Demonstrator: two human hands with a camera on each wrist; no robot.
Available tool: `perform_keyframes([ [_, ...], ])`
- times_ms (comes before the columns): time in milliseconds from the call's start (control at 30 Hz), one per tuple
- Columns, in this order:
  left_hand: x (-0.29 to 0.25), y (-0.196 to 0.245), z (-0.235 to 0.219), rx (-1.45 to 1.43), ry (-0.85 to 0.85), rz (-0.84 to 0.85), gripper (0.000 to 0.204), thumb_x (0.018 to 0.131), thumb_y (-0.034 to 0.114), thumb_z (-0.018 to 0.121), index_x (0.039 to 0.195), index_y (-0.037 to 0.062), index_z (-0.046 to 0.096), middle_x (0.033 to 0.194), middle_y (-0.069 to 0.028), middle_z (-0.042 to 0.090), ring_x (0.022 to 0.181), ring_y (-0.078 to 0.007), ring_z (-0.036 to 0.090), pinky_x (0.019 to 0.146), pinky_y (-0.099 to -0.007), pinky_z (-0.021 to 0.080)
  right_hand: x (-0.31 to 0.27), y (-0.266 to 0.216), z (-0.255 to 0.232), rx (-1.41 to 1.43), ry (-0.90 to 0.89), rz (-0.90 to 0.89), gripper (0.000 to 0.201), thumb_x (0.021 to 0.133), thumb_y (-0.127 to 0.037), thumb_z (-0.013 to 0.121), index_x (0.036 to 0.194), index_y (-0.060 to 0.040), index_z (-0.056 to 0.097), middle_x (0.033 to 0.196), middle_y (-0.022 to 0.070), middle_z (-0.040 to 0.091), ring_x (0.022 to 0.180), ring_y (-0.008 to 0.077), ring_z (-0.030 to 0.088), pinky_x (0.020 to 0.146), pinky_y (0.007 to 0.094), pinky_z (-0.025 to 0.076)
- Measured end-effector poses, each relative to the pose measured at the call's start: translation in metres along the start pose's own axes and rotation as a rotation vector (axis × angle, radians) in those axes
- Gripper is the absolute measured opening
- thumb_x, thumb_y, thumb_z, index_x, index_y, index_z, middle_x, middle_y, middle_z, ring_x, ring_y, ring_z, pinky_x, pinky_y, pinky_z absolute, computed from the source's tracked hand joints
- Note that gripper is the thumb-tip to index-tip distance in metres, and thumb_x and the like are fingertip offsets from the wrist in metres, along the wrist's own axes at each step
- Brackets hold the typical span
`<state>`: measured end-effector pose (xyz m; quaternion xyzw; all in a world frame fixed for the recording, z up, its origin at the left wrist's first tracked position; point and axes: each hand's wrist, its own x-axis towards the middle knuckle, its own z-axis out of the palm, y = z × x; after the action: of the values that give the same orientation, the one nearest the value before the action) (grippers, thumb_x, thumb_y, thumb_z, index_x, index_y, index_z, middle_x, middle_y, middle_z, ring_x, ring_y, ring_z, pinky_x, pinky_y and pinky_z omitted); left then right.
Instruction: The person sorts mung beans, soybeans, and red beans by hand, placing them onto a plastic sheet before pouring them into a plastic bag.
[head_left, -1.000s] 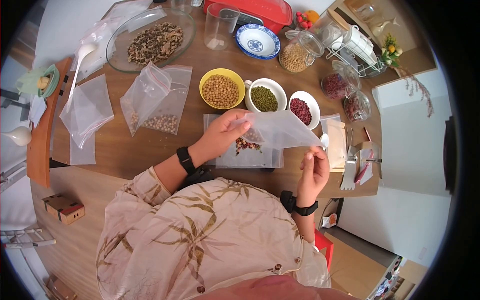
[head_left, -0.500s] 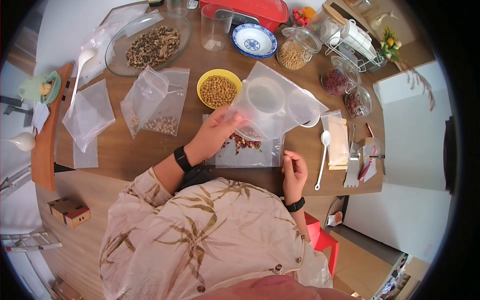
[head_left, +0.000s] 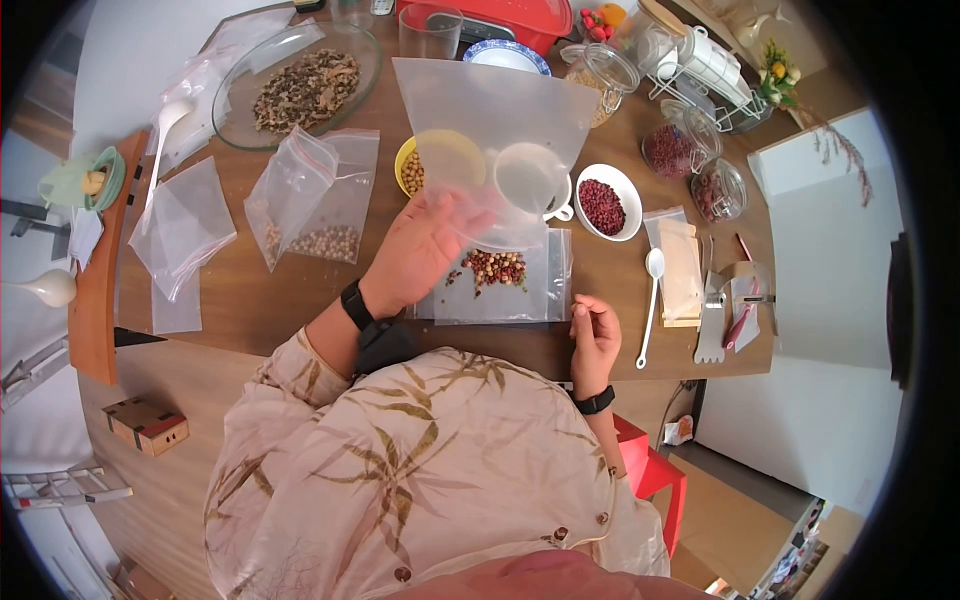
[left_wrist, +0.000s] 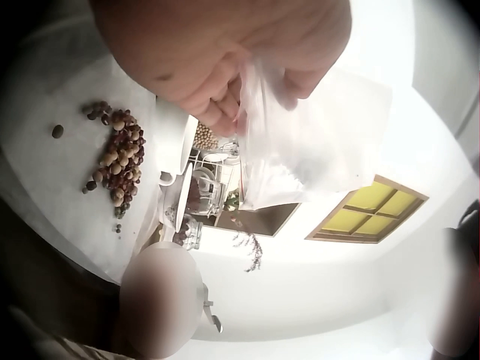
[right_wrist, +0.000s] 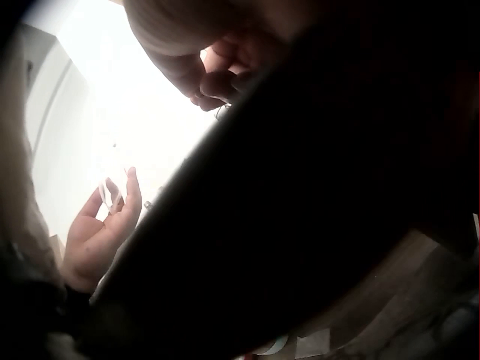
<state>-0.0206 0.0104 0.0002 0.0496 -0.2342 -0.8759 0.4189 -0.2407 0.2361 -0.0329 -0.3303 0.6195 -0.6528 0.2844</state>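
Note:
My left hand (head_left: 425,245) pinches a translucent plastic bag (head_left: 490,110) by its lower edge, raised in front of the bowls. The left wrist view shows the bag (left_wrist: 322,135) hanging limp between thumb and fingers. Beneath it, a small heap of mixed beans (head_left: 495,268) lies on a flat clear zip bag (head_left: 545,300). My right hand (head_left: 595,340) is at the table's front edge, beside that flat bag's right corner, its fingers loosely curled with nothing visible in them. Behind the raised bag, a yellow bowl of chickpeas (head_left: 408,175) and a white cup (head_left: 566,198) are partly covered.
A white bowl of red beans (head_left: 603,203) stands to the right, with a white spoon (head_left: 650,305) nearer me. At left are a bag of pale beans (head_left: 325,243), an unfilled bag (head_left: 180,225) and a glass dish of dried pieces (head_left: 305,90). Glass jars (head_left: 672,150) stand at the back right.
My right hand has let go of the bag's corner and dropped to the table edge. My left hand has swung the bag upright and slightly left, uncovering the red beans.

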Motion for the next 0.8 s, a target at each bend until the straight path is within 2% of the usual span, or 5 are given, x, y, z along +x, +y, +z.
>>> perform_keyframes([
  [333, -0.003, 0.024, 0.004, -0.089, 0.013, 0.047, 0.025, 0.119, 0.021, 0.056, 0.138, 0.0077, 0.066, 0.151, -0.0126, 0.068, 0.145, -0.0345, 0.062, 0.130, -0.0549, 0.043, -0.001, 0.002, -0.006, -0.022, -0.016, 0.001, 0.018, 0.113, -0.009, 0.069, 0.128, -0.0026, 0.074, 0.103, 0.0002, 0.071, 0.078, 0.0052, 0.055, 0.071, 0.0217, 0.045],
  [433, -0.015, 0.035, 0.001, -0.033, -0.070, 0.072, 0.025, 0.119, 0.022, 0.055, 0.137, 0.0089, 0.068, 0.150, -0.0127, 0.069, 0.143, -0.0348, 0.064, 0.129, -0.0544, 0.045, -0.002, 0.005, -0.007, -0.014, 0.006, -0.007, 0.016, 0.113, -0.012, 0.070, 0.126, -0.0039, 0.075, 0.102, -0.0008, 0.071, 0.078, 0.0047, 0.054, 0.069, 0.0215, 0.043],
  [667, -0.047, 0.081, 0.026, 0.170, -0.083, 0.230, 0.026, 0.120, 0.024, 0.054, 0.136, 0.0087, 0.069, 0.149, -0.0138, 0.070, 0.140, -0.0341, 0.066, 0.127, -0.0535, 0.046, 0.004, 0.013, -0.010, -0.019, -0.023, -0.019, 0.015, 0.112, -0.013, 0.071, 0.123, -0.0036, 0.075, 0.101, -0.0010, 0.070, 0.076, 0.0039, 0.052, 0.067, 0.0210, 0.041],
  [733, -0.045, 0.074, 0.023, 0.123, 0.148, 0.238, 0.027, 0.120, 0.023, 0.054, 0.139, 0.0080, 0.067, 0.147, -0.0142, 0.071, 0.140, -0.0332, 0.066, 0.127, -0.0530, 0.047, 0.003, 0.012, -0.008, -0.031, -0.033, -0.026, 0.014, 0.112, -0.012, 0.071, 0.123, -0.0036, 0.075, 0.101, -0.0013, 0.069, 0.076, 0.0038, 0.051, 0.067, 0.0211, 0.041],
  [800, -0.042, 0.061, 0.012, 0.103, 0.135, 0.194, 0.027, 0.120, 0.023, 0.055, 0.138, 0.0073, 0.068, 0.146, -0.0140, 0.072, 0.140, -0.0324, 0.066, 0.127, -0.0526, 0.047, 0.005, 0.010, -0.009, -0.057, -0.021, -0.044, 0.014, 0.112, -0.011, 0.070, 0.123, -0.0035, 0.075, 0.101, -0.0015, 0.069, 0.076, 0.0037, 0.051, 0.067, 0.0211, 0.041],
])
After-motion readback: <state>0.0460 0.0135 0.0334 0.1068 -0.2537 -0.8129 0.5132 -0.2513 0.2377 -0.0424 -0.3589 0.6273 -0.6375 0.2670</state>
